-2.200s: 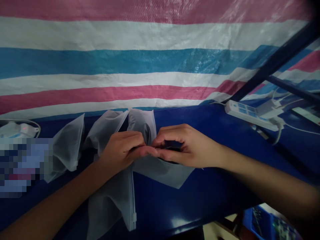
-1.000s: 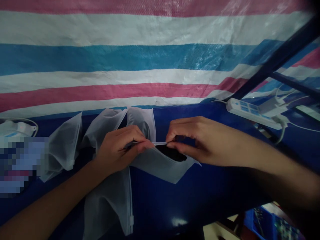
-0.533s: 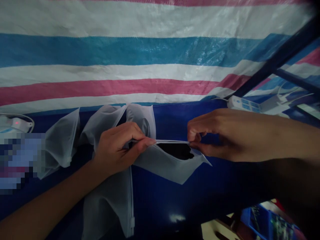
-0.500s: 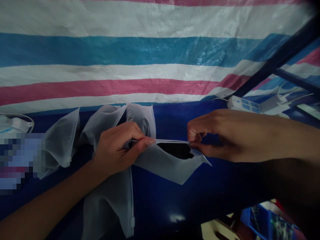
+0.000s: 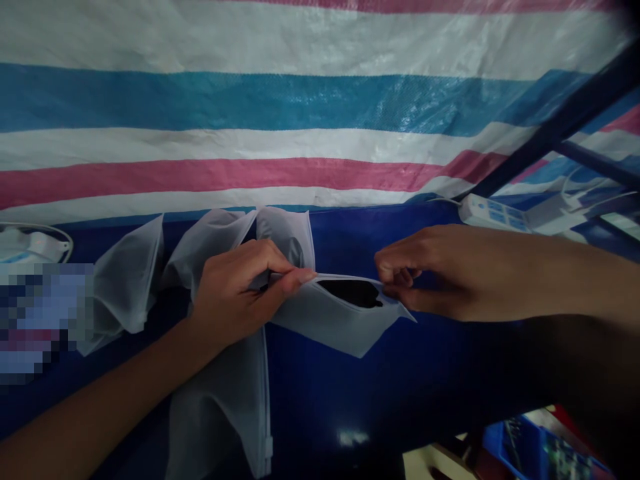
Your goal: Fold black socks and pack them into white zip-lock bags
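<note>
A frosted zip bag point(image 5: 330, 330) is stretched between my two hands above the blue surface. Its mouth gapes between them and shows a dark inside; whether something black lies in it I cannot tell. My left hand point(image 5: 250, 280) pinches the bag's top edge with thumb and forefinger. At the other end of the mouth, my right hand point(image 5: 425, 273) is closed on the corner, its fingers curled. Under and behind my left hand lie more frosted bags: one with a slider zip point(image 5: 225, 407), one behind point(image 5: 295, 230), and one farther left point(image 5: 125, 280).
Blue sheeting point(image 5: 350, 393) covers the work surface. A striped tarp point(image 5: 300, 100) hangs behind it. A white power strip point(image 5: 493, 212) with cables lies at the back right, near a dark metal bar point(image 5: 555, 127). Another white plug block point(image 5: 35, 245) is at left. Blue bins point(image 5: 515, 440) stand lower right.
The bag between my hands has tilted slightly, and its lower edge has risen a little. Both hands keep their pinch. The view has shifted slightly.
</note>
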A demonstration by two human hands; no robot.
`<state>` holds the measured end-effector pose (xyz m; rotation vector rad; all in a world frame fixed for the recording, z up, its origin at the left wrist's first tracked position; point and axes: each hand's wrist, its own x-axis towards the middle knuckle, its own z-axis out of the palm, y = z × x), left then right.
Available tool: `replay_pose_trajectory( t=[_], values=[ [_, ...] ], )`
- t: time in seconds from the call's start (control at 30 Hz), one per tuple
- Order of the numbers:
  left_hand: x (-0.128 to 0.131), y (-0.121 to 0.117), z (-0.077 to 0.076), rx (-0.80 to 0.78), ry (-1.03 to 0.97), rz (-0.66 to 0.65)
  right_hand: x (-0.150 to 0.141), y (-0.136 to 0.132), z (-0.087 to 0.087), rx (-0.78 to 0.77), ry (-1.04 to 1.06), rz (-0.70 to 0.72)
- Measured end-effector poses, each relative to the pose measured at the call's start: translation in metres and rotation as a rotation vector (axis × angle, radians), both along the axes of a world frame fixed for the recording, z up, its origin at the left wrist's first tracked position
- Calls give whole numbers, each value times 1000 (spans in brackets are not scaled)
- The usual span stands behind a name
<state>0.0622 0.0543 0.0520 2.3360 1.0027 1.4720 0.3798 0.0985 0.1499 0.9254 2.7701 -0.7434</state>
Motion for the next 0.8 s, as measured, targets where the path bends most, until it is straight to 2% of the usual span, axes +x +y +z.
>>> replay_pose_trajectory(
  t=[0.23,0.33,0.47,0.57,0.67,0.8],
  values=[
    [-3,7,-3,1,72,-222,-11,-1,-1,1,-125,-44],
    [-3,10,-6,27,107,-276,-10,-1,-1,20,-134,-35],
    [-4,10,-6,36,113,-276,-10,0,-2,69,37,57],
    [-4,10,-4,14,119,-264,-16,-1,-2,41,188,122],
    [-4,9,-3,7,115,-246,-22,-2,-3,17,264,176],
    [-4,7,-4,-13,92,-229,-24,-4,-5,57,322,193]
  ],
)
